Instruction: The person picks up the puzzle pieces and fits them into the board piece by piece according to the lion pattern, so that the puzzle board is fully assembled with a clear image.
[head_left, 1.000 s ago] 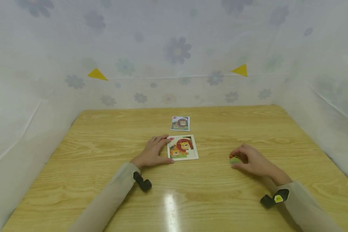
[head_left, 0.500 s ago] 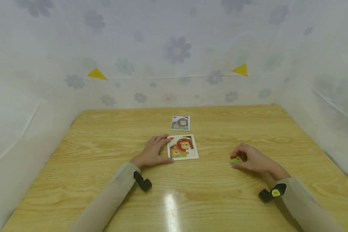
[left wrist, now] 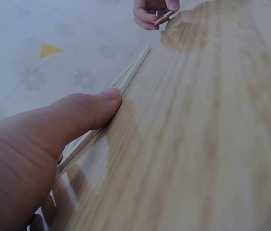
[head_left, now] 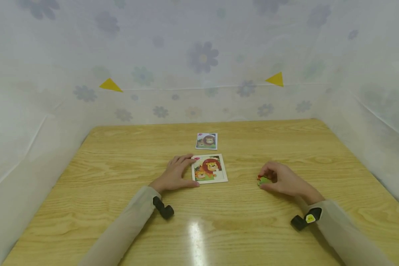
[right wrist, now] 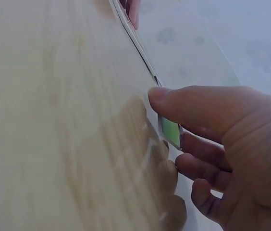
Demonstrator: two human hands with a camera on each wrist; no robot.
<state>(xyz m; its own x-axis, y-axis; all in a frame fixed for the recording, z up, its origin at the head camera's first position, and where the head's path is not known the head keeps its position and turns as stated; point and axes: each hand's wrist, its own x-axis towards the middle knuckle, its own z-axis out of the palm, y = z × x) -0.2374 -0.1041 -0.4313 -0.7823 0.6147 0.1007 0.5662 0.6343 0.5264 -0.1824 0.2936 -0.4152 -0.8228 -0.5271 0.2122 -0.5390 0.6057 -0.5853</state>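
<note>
A square lion jigsaw puzzle (head_left: 207,168) in a white frame lies on the wooden table, with a pale gap at its lower right. My left hand (head_left: 176,173) holds the frame from its left side, thumb at the near edge and fingers at the far left corner. In the left wrist view the thumb (left wrist: 78,113) presses against the frame's edge (left wrist: 134,74). To the right of the puzzle, my right hand (head_left: 282,178) pinches a green and red puzzle piece (head_left: 263,180) between thumb and fingers. The right wrist view shows the piece (right wrist: 170,130) tilted just above the tabletop.
A small lion picture card (head_left: 207,141) lies behind the puzzle. The wooden table (head_left: 146,236) is enclosed by white flowered cloth (head_left: 173,44) at the back and sides. Two yellow triangles (head_left: 111,85) mark the back cloth.
My right hand has moved slightly left and away from me with the puzzle piece, whose tilt has changed a little. My left hand and the framed puzzle stay where they were.
</note>
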